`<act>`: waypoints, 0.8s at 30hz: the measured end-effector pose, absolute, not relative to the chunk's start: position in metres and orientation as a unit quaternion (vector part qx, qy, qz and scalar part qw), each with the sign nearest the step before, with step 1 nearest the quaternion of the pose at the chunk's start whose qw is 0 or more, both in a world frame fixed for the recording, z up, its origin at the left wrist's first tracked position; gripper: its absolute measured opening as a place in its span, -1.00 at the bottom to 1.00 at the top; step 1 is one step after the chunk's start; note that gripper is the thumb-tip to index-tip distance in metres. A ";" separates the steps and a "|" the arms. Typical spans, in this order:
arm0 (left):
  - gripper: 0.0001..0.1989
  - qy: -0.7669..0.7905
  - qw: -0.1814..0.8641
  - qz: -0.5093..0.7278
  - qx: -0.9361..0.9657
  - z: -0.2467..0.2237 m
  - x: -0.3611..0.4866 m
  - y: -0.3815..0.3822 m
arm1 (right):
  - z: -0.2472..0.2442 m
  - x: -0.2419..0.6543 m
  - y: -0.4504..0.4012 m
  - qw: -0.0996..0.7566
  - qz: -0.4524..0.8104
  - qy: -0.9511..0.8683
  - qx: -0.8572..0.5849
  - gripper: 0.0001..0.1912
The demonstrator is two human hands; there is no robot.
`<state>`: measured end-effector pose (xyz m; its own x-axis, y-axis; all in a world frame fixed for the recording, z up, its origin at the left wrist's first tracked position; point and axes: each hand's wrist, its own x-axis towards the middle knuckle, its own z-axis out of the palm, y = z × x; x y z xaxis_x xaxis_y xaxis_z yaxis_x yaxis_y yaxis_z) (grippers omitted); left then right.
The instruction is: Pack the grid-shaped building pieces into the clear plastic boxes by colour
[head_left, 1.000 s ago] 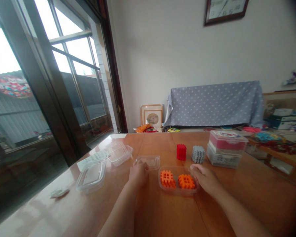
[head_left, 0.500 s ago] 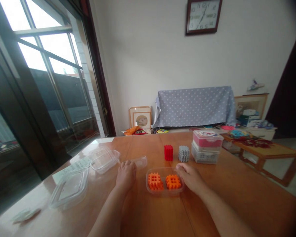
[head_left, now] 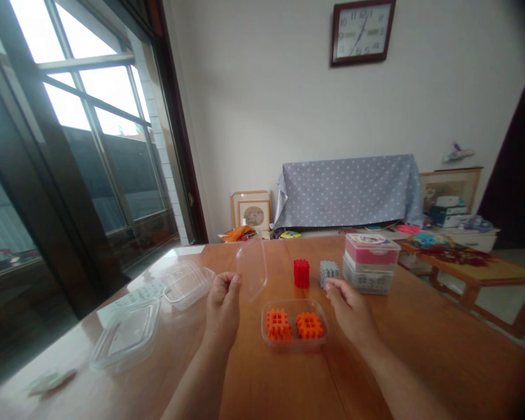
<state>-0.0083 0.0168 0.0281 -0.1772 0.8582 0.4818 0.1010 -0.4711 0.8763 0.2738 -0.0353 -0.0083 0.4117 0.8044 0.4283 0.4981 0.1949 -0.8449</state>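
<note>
A clear plastic lid (head_left: 252,269) stands tilted on edge above the table, its near side pinched in my left hand (head_left: 224,297). Below and between my hands rests a clear plastic container (head_left: 294,345) with two orange interlocking-block pieces in it: one at left (head_left: 277,324) and one at right (head_left: 309,325). My right hand (head_left: 349,306) hovers just right of the container, apart from its rim, fingers closed together with nothing visible in them. Behind its fingertips is a grey block stack (head_left: 329,272), partly covered. A red block stack (head_left: 301,273) stands to the left of that.
Two stacked boxes (head_left: 371,265), the upper one pink, stand at the back right of the wooden table (head_left: 284,388). On the left lie clear containers with lids (head_left: 126,333), a printed paper sheet (head_left: 129,298) and a small crumpled packet (head_left: 50,382).
My left hand has lifted the clear lid off the table and tilted it upright. My right hand has come away from the container's rim and moved slightly up and right.
</note>
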 end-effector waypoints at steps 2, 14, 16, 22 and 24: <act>-0.75 0.347 0.414 0.672 0.506 0.034 -0.001 0.009 | -0.002 0.265 -0.041 0.577 0.156 -0.540 -0.593 -0.48; -0.77 0.188 0.657 0.607 0.406 0.037 0.034 -0.017 | 0.009 0.237 -0.060 0.576 0.453 -0.501 -0.461 -0.44; -0.74 0.196 0.665 0.588 0.417 0.036 0.039 -0.021 | 0.011 0.236 -0.060 0.592 0.478 -0.476 -0.441 -0.50; -0.63 0.297 0.595 0.589 0.459 0.034 0.029 -0.013 | 0.012 0.255 -0.054 0.607 0.472 -0.420 -0.483 -0.54; -0.57 0.358 0.537 0.613 0.456 0.030 0.018 -0.003 | 0.009 0.264 -0.052 0.581 0.450 -0.442 -0.514 -0.54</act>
<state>0.0182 -0.0027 0.0299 -0.0077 0.9845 0.1753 -0.3318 -0.1679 0.9283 0.2636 -0.0519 0.0086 0.2041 0.9776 0.0509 -0.0697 0.0664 -0.9954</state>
